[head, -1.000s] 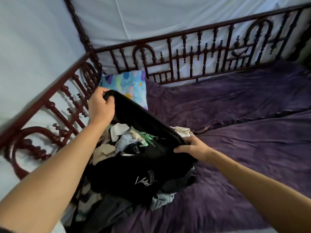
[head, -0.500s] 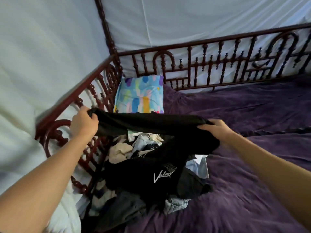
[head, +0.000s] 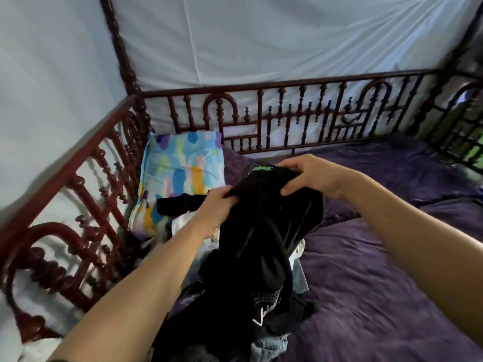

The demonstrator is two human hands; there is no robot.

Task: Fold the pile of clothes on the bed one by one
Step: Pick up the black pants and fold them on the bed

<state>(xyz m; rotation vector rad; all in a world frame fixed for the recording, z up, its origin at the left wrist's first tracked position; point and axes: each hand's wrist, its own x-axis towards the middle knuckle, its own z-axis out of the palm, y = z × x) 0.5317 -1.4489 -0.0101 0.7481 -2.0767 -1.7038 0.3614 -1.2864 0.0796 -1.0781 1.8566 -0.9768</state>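
A black garment (head: 264,231) with white lettering low down and a green patch at its top hangs bunched between my hands, above the pile of clothes (head: 285,343). My left hand (head: 218,205) grips its upper left edge. My right hand (head: 311,176) holds the top right, fingers curled over the fabric. The pile lies on the purple bedspread (head: 379,270), mostly hidden by the black garment and my left arm. Pale and grey pieces poke out at the sides.
A bright patterned pillow (head: 180,173) leans in the bed's far left corner. Dark red carved wooden railings (head: 287,118) run along the left and far sides. White netting (head: 261,40) hangs behind them. Purple bedspread stretches to the right.
My hands have come close together, gathering the black garment that was stretched wide between them, and lifted it higher. The view has swung slightly right.
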